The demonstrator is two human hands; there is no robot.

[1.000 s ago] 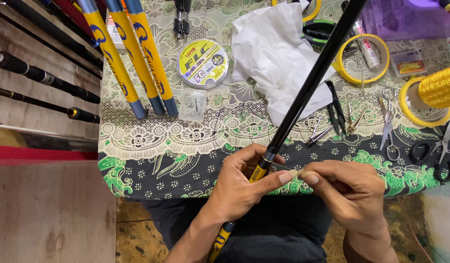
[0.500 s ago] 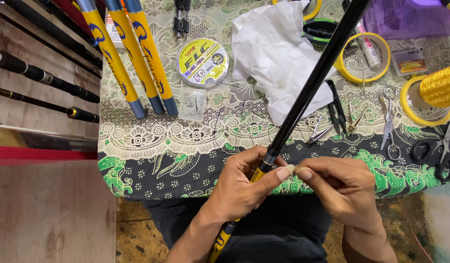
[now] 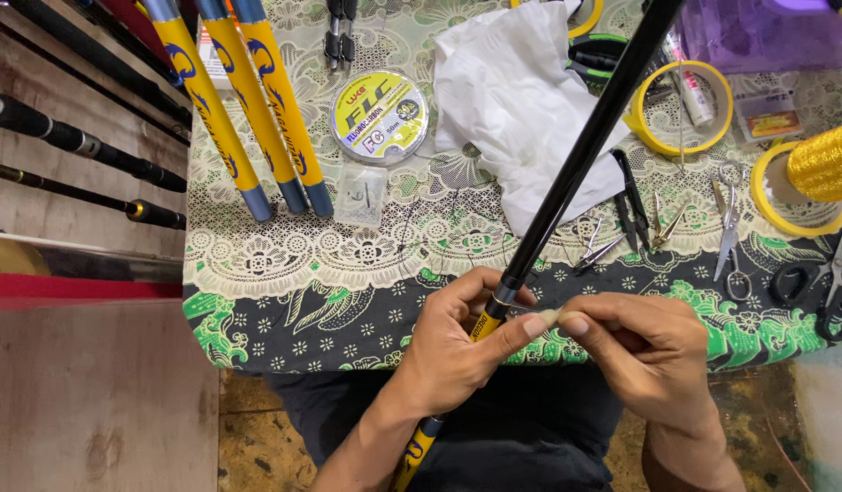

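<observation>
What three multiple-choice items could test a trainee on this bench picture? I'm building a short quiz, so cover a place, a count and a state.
1. Where does the round spool of line lie?
A. On the person's lap
B. On the tablecloth, beside the yellow-and-blue rods
C. Inside the purple box

2. How many yellow-and-blue rods lie side by side at the upper left of the cloth?
A. One
B. Three
C. Five

3. How is the black rod held?
A. The left hand grips it where black meets yellow
B. It lies flat, untouched
C. Both hands hold its far tip

Answers: 1 B, the spool rests on the cloth just right of the rods. 2 B, three lie parallel. 3 A, the left hand wraps it while the right hand pinches a small pale bit beside it.
</observation>
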